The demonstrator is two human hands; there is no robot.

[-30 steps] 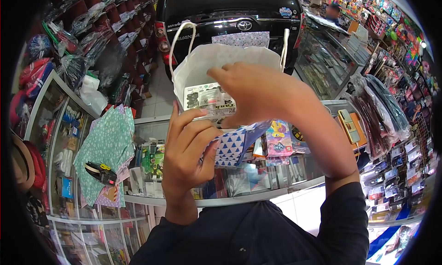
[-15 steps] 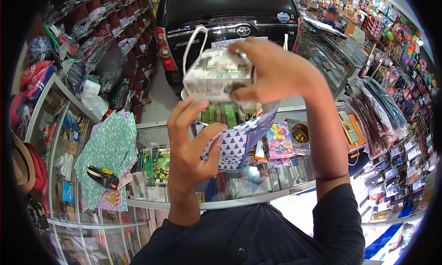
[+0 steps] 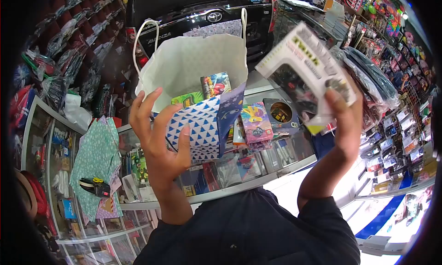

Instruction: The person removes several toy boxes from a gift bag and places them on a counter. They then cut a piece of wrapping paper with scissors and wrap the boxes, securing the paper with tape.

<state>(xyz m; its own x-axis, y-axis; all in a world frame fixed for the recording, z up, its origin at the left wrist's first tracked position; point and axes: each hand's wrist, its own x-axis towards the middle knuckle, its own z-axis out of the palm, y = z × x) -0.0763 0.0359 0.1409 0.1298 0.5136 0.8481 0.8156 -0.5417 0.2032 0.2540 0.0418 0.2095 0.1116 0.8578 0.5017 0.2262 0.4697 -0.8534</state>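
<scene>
A paper gift bag (image 3: pixel 193 131) with blue tree shapes on white, a white inside and rope handles stands open on the glass counter. My left hand (image 3: pixel 161 136) grips its near left rim, thumb on the front and the other fingers spread along the side. Inside the bag show a small colourful box (image 3: pixel 215 84) and a green box (image 3: pixel 188 99); the bag's bottom is hidden. Off to the bag's right, my right hand (image 3: pixel 343 117) holds up a white toy box (image 3: pixel 301 62) printed "Tank", tilted, with a dark window. The window's contents are blurred.
Right of the bag lie a pony-picture box (image 3: pixel 257 122) and a dark cube box (image 3: pixel 280 114). Wrapping sheets (image 3: pixel 96 159) with a black tape dispenser (image 3: pixel 94 186) on them are at left. A black car (image 3: pixel 198 7) stands behind the counter (image 3: pixel 258 182).
My right hand has carried the toy box from above the bag out to the right and turned its window side into view. The bag's opening now shows. The camera view has shifted.
</scene>
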